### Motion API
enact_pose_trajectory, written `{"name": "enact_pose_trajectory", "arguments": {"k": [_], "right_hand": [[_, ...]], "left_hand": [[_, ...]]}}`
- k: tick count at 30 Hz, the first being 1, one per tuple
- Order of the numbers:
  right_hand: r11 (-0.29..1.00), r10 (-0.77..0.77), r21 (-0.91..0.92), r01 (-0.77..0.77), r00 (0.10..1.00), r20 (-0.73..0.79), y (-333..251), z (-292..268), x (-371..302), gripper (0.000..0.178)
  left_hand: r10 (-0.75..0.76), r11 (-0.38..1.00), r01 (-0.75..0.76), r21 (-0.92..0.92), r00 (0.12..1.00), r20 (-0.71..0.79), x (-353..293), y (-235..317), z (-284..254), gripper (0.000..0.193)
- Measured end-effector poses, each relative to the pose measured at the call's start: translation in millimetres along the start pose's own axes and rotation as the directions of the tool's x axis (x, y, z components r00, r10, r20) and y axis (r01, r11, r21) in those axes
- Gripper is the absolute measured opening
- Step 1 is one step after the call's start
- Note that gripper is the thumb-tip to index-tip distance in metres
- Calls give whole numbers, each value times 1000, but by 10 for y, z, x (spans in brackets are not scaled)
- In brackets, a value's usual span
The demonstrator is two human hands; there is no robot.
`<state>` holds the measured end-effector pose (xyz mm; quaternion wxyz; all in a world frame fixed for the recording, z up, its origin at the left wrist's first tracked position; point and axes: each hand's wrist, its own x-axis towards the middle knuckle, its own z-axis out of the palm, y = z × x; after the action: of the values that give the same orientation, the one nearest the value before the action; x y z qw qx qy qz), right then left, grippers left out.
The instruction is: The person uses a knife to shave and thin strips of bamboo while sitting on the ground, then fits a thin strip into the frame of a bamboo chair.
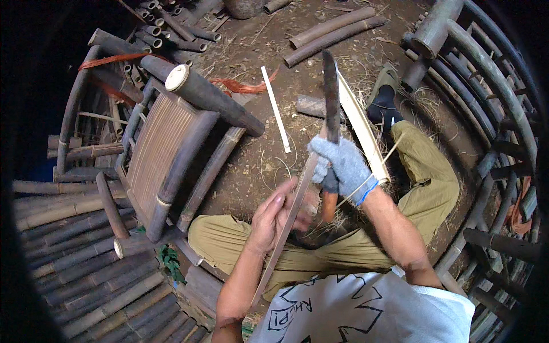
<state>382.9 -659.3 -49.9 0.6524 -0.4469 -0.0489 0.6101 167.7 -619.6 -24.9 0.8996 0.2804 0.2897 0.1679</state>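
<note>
My right hand [349, 166], in a grey knit glove with a blue cuff, grips a long dark-bladed knife [331, 91]. Its blade points away from me, and an orange-brown wooden handle end [329, 207] shows below the glove. A long, narrow bamboo strip [289, 228] slants from the gloved fingers down past my left forearm. Behind this strip is my bare left hand [271, 214], palm turned up and fingers stretched out, partly smeared by motion. The strip crosses in front of the palm; whether they touch I cannot tell.
Pale split bamboo [363, 123] lies beside my right leg, with a thin pale slat [275, 108] farther left. A bamboo chair [171, 154] stands left, bamboo frames [492, 74] right. Cut tubes [337, 34] lie ahead among shavings. Bamboo poles [108, 286] form a slatted surface lower left.
</note>
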Motion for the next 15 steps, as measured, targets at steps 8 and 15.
{"name": "enact_pose_trajectory", "arguments": {"k": [8,15], "right_hand": [[212,-573,-898,386,793,206,-344,-30,-29,43],[-159,-295,-879,449,828,477,57,71,-469,48]], "left_hand": [[56,896,65,439,965,-257,-422,-68,35,38],[307,691,-8,723,909,-284,-252,-57,74,34]]}}
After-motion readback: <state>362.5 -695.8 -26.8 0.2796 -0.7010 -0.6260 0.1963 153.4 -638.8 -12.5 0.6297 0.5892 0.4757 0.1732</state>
